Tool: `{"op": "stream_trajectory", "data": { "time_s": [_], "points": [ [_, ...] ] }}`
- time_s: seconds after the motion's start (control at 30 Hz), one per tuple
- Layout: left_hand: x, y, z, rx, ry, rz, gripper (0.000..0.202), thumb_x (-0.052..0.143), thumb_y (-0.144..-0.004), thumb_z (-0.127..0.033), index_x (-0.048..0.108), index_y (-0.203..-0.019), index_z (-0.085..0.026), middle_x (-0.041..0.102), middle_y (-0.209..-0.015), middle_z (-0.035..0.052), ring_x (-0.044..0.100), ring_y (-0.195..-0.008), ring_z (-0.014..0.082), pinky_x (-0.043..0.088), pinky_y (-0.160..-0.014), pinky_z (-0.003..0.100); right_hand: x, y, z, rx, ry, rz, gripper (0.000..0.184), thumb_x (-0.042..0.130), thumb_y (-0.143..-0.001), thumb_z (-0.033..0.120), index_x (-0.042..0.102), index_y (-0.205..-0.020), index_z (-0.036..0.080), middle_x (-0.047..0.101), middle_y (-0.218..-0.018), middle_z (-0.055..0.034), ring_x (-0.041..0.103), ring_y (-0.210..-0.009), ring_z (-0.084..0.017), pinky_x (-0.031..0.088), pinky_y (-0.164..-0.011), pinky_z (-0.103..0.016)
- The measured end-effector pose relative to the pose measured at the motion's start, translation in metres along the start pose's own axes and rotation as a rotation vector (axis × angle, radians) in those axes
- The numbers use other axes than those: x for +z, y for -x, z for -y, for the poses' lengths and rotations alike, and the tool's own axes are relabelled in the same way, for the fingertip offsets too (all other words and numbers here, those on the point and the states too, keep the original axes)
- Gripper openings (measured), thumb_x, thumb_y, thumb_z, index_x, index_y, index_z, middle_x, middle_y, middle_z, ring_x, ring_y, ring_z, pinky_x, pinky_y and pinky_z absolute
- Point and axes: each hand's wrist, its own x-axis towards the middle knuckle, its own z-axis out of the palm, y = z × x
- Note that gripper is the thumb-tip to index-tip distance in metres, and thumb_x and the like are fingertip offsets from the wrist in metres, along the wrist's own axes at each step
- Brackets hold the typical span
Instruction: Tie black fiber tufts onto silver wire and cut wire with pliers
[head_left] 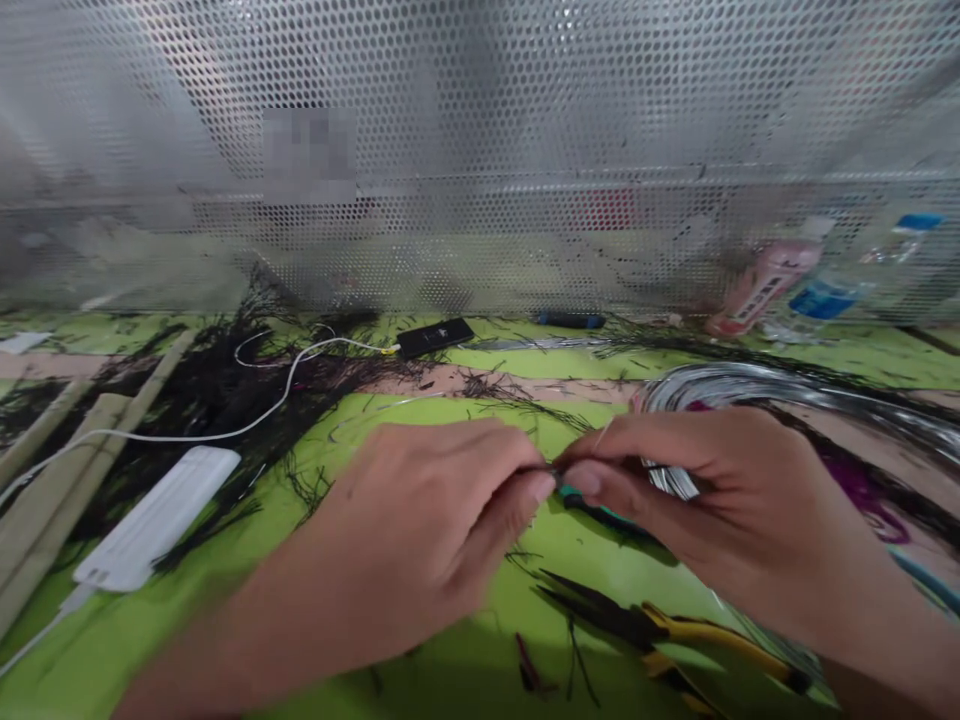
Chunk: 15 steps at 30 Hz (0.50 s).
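Observation:
My left hand and my right hand meet above the green tabletop, fingertips almost touching. Both pinch a thin dark strand between thumb and forefinger; the fingers cover most of it, and I cannot tell its material. A tool with a green and black handle lies partly hidden beneath my right hand. Nearer the front edge rest open long-nose pliers with yellow and black handles. A bundle of silvery wire curves behind my right hand and passes under it.
A perforated metal screen stands across the back. Dark bristly strands pile at left, beside wooden strips and a white power strip. A black power bank trails a white cable. Two bottles stand tilted at right.

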Motion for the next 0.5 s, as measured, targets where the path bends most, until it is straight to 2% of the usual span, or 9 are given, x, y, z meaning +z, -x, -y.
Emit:
{"op": "stream_trajectory", "data": {
  "time_s": [0.1, 0.2, 0.33, 0.43, 0.5],
  "points": [
    [-0.002, 0.0, 0.0, -0.057, 0.063, -0.038, 0.024, 0.051, -0.104, -0.033, 0.064, -0.087, -0.022, 0.06, -0.07, -0.0062, 0.05, -0.061, 0.0103, 0.032, -0.058, 0.028, 0.003, 0.002, -0.001, -0.075, 0.101, -0.169, 0.008, 0.072, -0.091, 0.03, 0.07, -0.087, 0.024, 0.074, -0.071, 0.0052, 0.066, -0.057, -0.009, 0.051, -0.053, -0.02],
    [-0.008, 0.002, 0.001, -0.116, 0.141, -0.028, 0.019, 0.054, -0.103, -0.033, 0.068, -0.095, -0.024, 0.066, -0.077, -0.0066, 0.055, -0.068, 0.0094, 0.035, -0.061, 0.025, 0.004, 0.003, -0.004, -0.268, 0.236, -0.326, 0.006, 0.074, -0.089, 0.019, 0.069, -0.089, 0.022, 0.075, -0.075, 0.001, 0.07, -0.063, -0.011, 0.057, -0.062, -0.022],
    [-0.01, 0.007, 0.001, -0.178, 0.157, 0.009, 0.019, 0.055, -0.102, -0.038, 0.07, -0.104, -0.028, 0.069, -0.086, -0.0053, 0.057, -0.075, 0.011, 0.036, -0.061, 0.025, 0.002, 0.003, -0.004, -0.539, 0.306, -0.293, 0.012, 0.073, -0.085, 0.005, 0.072, -0.087, 0.018, 0.076, -0.075, -0.004, 0.072, -0.067, -0.015, 0.059, -0.063, -0.026],
    [-0.01, 0.008, 0.001, -0.177, 0.16, 0.022, 0.019, 0.055, -0.102, -0.04, 0.07, -0.105, -0.028, 0.068, -0.085, -0.0056, 0.056, -0.074, 0.0111, 0.034, -0.059, 0.025, 0.003, 0.008, -0.003, -0.587, 0.316, -0.273, 0.012, 0.073, -0.085, 0.005, 0.074, -0.094, 0.013, 0.078, -0.08, -0.0073, 0.073, -0.073, -0.017, 0.06, -0.065, -0.03],
    [-0.01, 0.007, 0.0, -0.153, 0.169, 0.035, 0.018, 0.056, -0.102, -0.038, 0.068, -0.095, -0.026, 0.063, -0.076, -0.0064, 0.052, -0.068, 0.0101, 0.032, -0.058, 0.025, 0.006, 0.012, -0.004, -0.584, 0.337, -0.283, 0.014, 0.071, -0.087, 0.007, 0.074, -0.098, 0.015, 0.079, -0.086, -0.0076, 0.074, -0.081, -0.019, 0.062, -0.07, -0.032]
  ]
}}
